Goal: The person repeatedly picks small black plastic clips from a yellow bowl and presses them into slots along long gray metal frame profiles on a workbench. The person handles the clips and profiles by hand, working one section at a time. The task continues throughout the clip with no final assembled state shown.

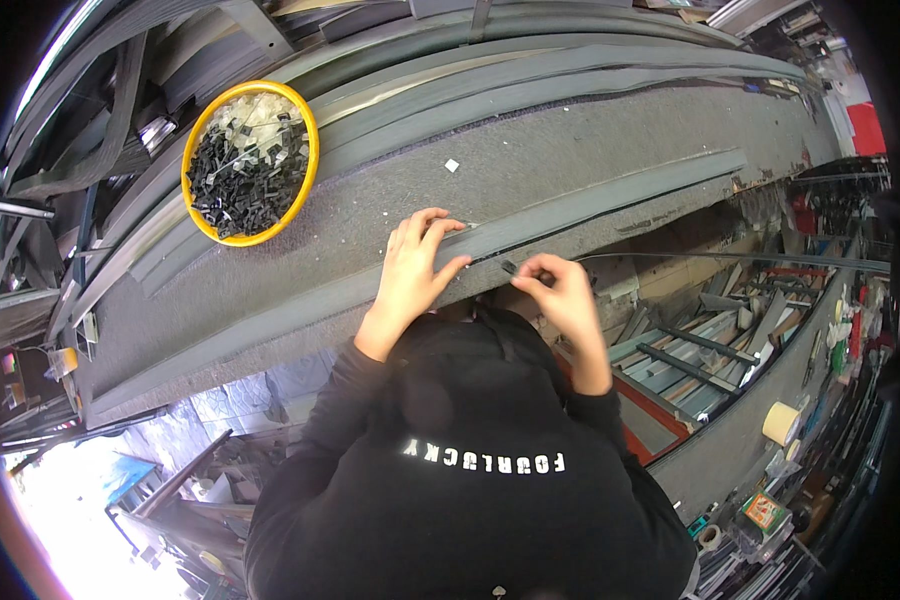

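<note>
A long grey profile strip [590, 205] lies along the near side of the grey worktop [370, 190]. My left hand [410, 265] rests over the strip, thumb and fingers apart, not wrapped round it. A small pale piece lies by its fingertips, too small to name. At the worktop's near edge, my right hand [567, 297] pinches a small black piece [510, 268] between thumb and fingers. Its exact kind cannot be made out. To the far left, a round yellow-rimmed basin [315, 165] holds many small black pieces [235, 185] and some clear ones.
More long grey strips [570, 75] run along the back of the worktop. A small white square [452, 166] lies on its surface. At right stands a rack of metal lengths [700, 350]. A tape roll [781, 424] and tools crowd a side bench.
</note>
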A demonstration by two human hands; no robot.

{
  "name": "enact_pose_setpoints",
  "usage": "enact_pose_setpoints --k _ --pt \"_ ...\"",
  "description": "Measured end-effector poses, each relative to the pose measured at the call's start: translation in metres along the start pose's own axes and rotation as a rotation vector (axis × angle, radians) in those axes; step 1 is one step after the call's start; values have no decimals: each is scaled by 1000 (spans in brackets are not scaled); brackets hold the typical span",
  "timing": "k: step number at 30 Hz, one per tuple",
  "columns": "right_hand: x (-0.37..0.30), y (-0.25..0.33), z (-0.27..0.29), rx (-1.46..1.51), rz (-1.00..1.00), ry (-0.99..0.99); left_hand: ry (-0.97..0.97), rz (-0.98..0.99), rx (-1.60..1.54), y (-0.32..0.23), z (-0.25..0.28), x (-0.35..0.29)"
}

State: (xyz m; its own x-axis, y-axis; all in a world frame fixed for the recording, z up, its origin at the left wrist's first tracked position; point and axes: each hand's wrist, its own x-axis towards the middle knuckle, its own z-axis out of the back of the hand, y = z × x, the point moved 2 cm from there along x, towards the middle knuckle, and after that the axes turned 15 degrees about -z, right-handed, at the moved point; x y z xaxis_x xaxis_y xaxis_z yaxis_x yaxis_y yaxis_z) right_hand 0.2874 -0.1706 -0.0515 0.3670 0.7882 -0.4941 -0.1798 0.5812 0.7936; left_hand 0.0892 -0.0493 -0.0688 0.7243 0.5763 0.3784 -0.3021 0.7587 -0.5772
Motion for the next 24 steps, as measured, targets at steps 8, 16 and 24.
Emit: enact_pose_setpoints --k 8,16,24 --pt "-93 61 67 834 927 910 -127 -74 142 10 -17 -12" --pt "-143 56 111 742 1093 693 187 -337 93 18 -36 -24" --pt "-160 51 132 458 1100 538 324 -430 103 22 -23 -24"
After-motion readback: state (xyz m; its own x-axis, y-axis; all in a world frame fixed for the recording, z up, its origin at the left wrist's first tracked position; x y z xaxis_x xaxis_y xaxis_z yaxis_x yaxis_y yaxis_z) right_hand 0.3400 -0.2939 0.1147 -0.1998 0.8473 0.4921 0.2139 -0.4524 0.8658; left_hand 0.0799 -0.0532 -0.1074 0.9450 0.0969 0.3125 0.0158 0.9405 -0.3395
